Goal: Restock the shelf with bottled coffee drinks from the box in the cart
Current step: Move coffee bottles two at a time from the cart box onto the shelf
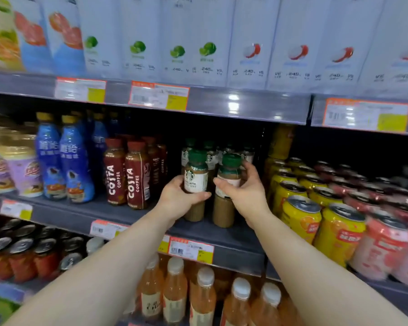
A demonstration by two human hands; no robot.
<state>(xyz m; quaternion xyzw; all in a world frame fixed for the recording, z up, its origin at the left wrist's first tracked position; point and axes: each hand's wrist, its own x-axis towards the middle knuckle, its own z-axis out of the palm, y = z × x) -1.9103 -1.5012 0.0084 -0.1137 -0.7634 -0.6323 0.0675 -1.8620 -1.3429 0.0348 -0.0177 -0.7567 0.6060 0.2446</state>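
My left hand grips one green-capped coffee bottle, my right hand grips another bottle; both stand side by side on the shelf, near red coffee bottles.

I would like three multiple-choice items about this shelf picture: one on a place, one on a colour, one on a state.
1. What stands directly left of the coffee bottles being placed?
A. Yellow cans
B. Costa Coffee bottles
C. White cartons

2. What colour are the caps of the two held bottles?
A. Green
B. Red
C. Gold

3. How many hands hold a bottle?
A. None
B. One
C. Both

Answers: 1 B, the Costa Coffee bottles stand there. 2 A, the left bottle and right bottle have green caps. 3 C, the left hand and right hand each grip one.
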